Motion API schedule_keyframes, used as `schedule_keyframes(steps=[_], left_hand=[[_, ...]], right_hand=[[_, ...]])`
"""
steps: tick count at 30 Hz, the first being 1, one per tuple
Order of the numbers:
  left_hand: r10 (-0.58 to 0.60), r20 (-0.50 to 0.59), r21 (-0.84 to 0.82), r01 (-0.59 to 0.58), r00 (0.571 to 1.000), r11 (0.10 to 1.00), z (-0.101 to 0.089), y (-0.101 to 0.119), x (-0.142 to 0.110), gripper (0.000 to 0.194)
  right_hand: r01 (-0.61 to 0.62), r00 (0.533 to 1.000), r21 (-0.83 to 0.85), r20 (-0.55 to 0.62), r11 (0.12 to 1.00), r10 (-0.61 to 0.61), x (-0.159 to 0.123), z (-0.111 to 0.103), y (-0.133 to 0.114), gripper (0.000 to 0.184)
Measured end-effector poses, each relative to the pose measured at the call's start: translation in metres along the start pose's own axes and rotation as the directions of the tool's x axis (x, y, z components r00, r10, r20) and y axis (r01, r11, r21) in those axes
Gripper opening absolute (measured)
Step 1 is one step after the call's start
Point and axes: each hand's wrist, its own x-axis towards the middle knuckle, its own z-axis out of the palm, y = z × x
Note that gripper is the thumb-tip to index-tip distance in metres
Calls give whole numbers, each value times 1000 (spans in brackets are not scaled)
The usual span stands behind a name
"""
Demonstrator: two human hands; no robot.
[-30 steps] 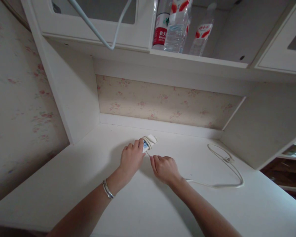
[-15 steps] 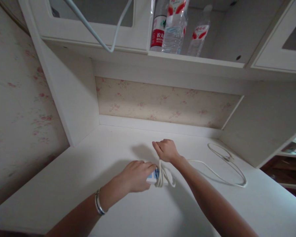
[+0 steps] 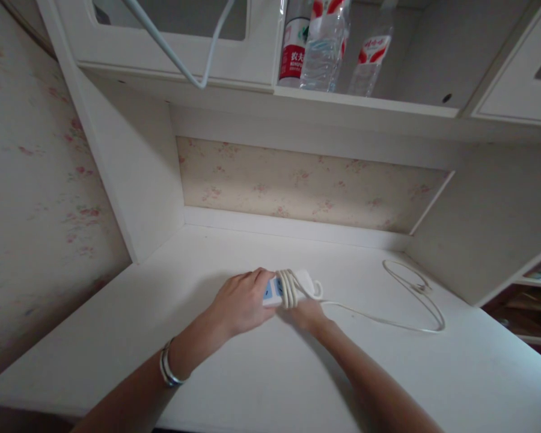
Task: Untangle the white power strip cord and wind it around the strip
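Observation:
A white power strip (image 3: 305, 280) with blue socket faces is held above the desk, its left end in my left hand (image 3: 243, 300). The fingers lie over the top and the thumb is underneath. Several turns of off-white power cord (image 3: 288, 290) wrap round the strip's middle. My right hand (image 3: 304, 314) is just below and behind the strip, its fingers hidden by it. From beside that hand the cord runs off to the right, where a loose loop with the plug (image 3: 420, 288) lies on the desk.
The white desk (image 3: 234, 379) has a raised back edge and side panels. Overhead, a cabinet shelf (image 3: 365, 103) holds several plastic bottles (image 3: 322, 48). A pale bent rod or tube (image 3: 175, 57) hangs at upper left. Shelves with items stand at far right.
My right hand has gone from above the strip, where it gripped the cord, down to beneath it. The strip and my left hand have shifted slightly up and left in view.

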Motion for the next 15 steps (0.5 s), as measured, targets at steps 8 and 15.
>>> schedule_keyframes(steps=[8, 15], left_hand=[[-160, -49, 278, 167, 986, 946, 34, -21, 21, 31], [75, 187, 187, -111, 979, 976, 52, 5, 12, 27]], right_hand=[[149, 984, -250, -55, 957, -167, -17, -39, -17, 41], [198, 953, -248, -176, 948, -245, 32, -68, -7, 48]])
